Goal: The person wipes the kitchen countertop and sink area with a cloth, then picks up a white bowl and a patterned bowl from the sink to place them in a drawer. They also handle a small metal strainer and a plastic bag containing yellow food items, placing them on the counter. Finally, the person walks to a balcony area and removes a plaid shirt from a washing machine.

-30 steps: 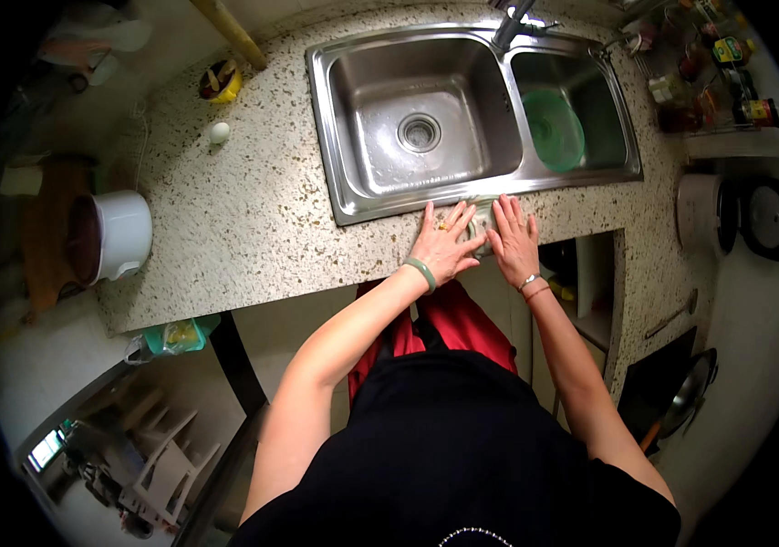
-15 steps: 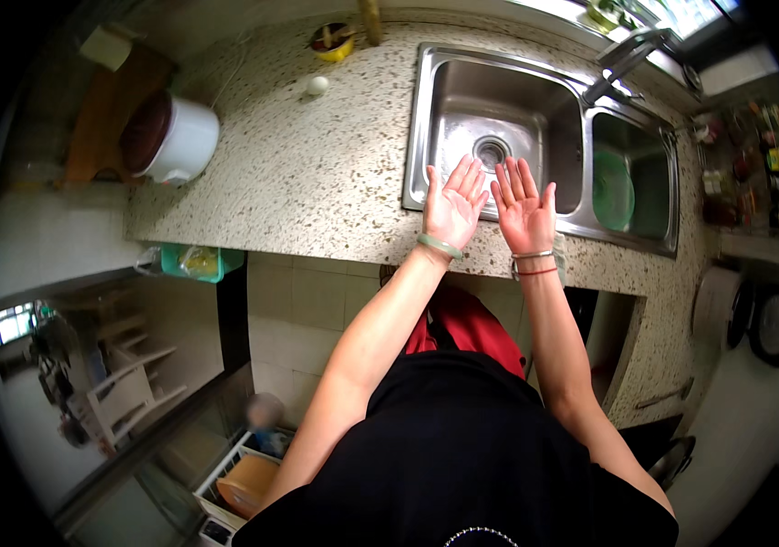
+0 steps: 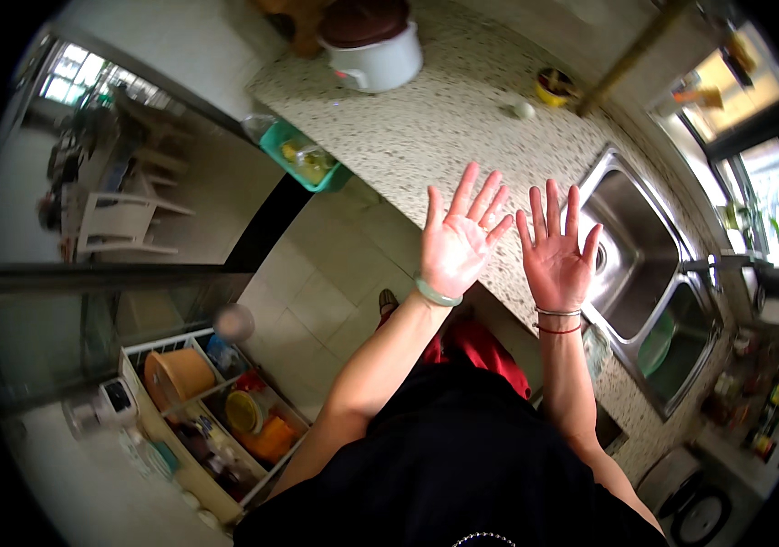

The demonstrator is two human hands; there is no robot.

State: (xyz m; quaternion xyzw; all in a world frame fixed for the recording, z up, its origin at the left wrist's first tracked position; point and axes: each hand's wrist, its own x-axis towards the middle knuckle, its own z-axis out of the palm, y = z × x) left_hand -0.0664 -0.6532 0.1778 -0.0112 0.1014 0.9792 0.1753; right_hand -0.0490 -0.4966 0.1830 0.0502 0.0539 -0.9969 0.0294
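Observation:
My left hand [image 3: 459,248] is held palm up with its fingers spread, over the edge of the speckled countertop [image 3: 481,137]; a pale green bangle [image 3: 438,293] circles its wrist. Beside it, my right hand [image 3: 557,266] also faces palm up, fingers apart, holding nothing. A silver bangle and a red cord [image 3: 561,329] ring the right wrist. Just right of that hand lies the steel double sink [image 3: 631,264], whose smaller basin holds a green bowl-like item [image 3: 657,341].
On the counter stand a white cooker [image 3: 376,62] with a dark lid, a small yellow bowl [image 3: 553,88] and a white egg-like object [image 3: 524,110]. A green bin [image 3: 291,162] hangs at the counter's edge. Drawer-like compartments [image 3: 216,392] sit lower left; bottles [image 3: 777,401] stand far right.
My view has turned left, so the sink has shifted right and the cooker toward the top middle. Both hands stay empty, and their fingers are spread wider.

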